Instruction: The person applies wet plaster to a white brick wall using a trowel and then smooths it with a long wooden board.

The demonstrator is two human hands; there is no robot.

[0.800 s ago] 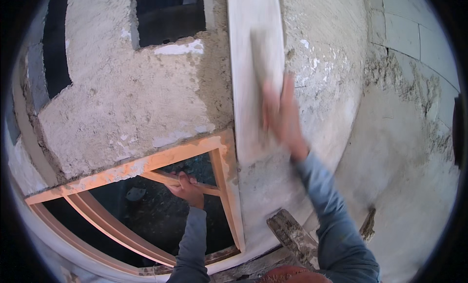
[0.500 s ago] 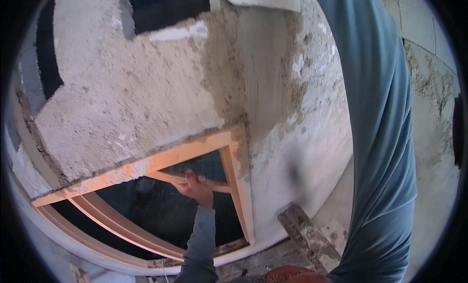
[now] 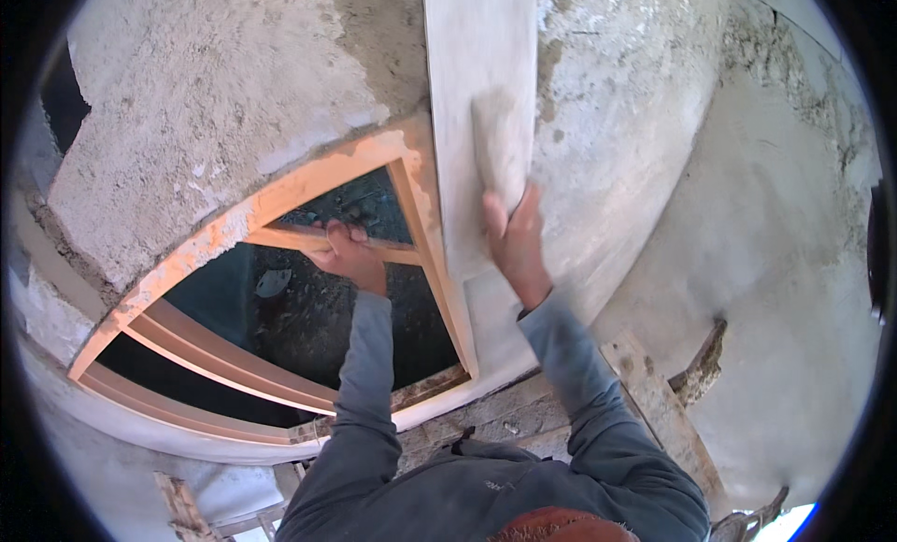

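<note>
One pale board (image 3: pixel 458 84) reaching beyond right fingers (image 3: pixel 493 212) closed round its handle (image 3: pixel 502 140), left fingers (image 3: pixel 336 232) wrapped round a wooden bar (image 3: pixel 402 253)

The head-worn fisheye looks steeply down from above the person (image 3: pixel 495 486), facing the wall (image 3: pixel 626 140) close up. Straight edges bow toward the dark round rim; left hand (image 3: pixel 350 259) and right hand (image 3: pixel 518 248) appear near mid-picture.

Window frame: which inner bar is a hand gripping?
The short crossbar: the left hand grips it, while neither hand touches the long curved bar.
</note>
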